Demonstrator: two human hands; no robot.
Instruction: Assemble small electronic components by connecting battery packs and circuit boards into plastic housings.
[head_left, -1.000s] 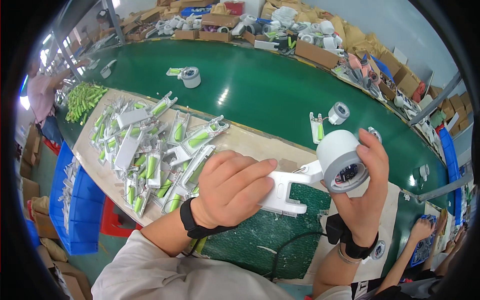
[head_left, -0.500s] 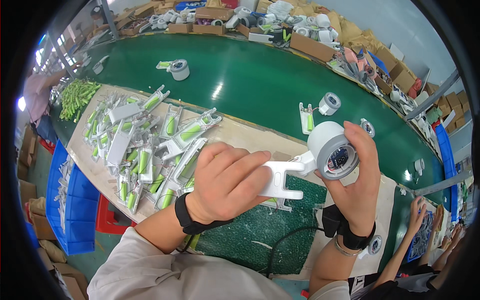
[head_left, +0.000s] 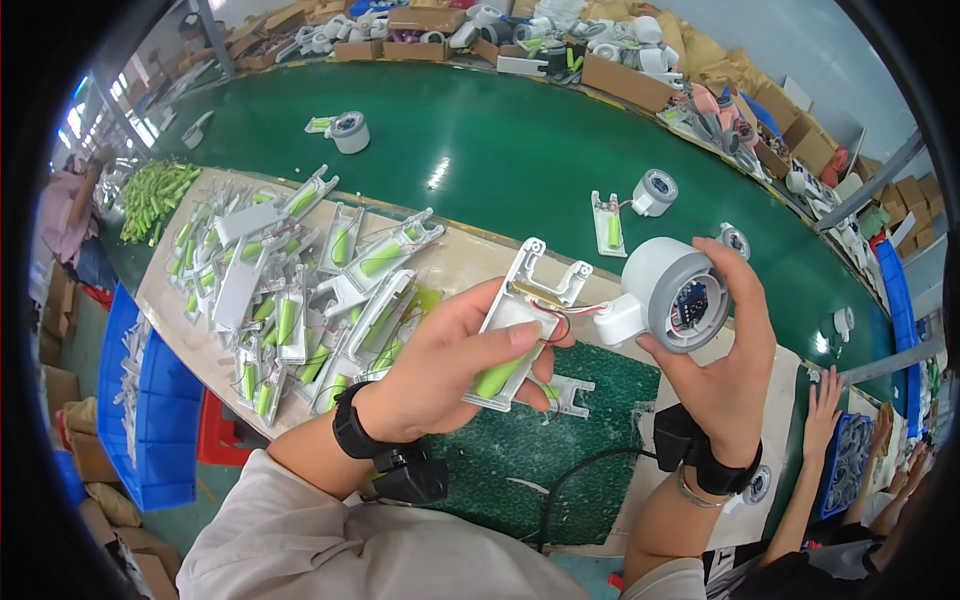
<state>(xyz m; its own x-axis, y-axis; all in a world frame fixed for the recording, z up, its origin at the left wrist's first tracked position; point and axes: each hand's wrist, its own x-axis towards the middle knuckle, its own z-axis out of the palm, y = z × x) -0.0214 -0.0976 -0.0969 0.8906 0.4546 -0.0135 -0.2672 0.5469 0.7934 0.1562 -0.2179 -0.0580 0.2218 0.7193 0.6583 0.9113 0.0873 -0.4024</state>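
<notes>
My left hand (head_left: 425,365) grips a white plastic handle shell (head_left: 508,316), thumb on its open inner side, where a green battery cell (head_left: 497,376) lies. The forked end of the shell points up and away from me. My right hand (head_left: 735,375) holds a round white housing (head_left: 645,280) with a grey rim, thumb and fingers spread around it. A circuit board (head_left: 692,302) shows inside the rim. Thin red and white wires (head_left: 588,307) run between the shell and the housing's short neck. Beneath my hands, another shell with a battery (head_left: 570,396) lies on the green mat (head_left: 500,470).
Many battery-fitted shells (head_left: 285,325) are heaped at left, beside loose green cells (head_left: 155,200). Wired housings (head_left: 655,192) sit on the green belt (head_left: 480,130). A blue bin (head_left: 150,430) stands at lower left. A co-worker's hand (head_left: 822,410) is at right.
My left hand has turned the shell over, so its inner side with the battery now faces up. My right hand has shifted slightly right with the housing. Pieces on the belt have moved slightly left.
</notes>
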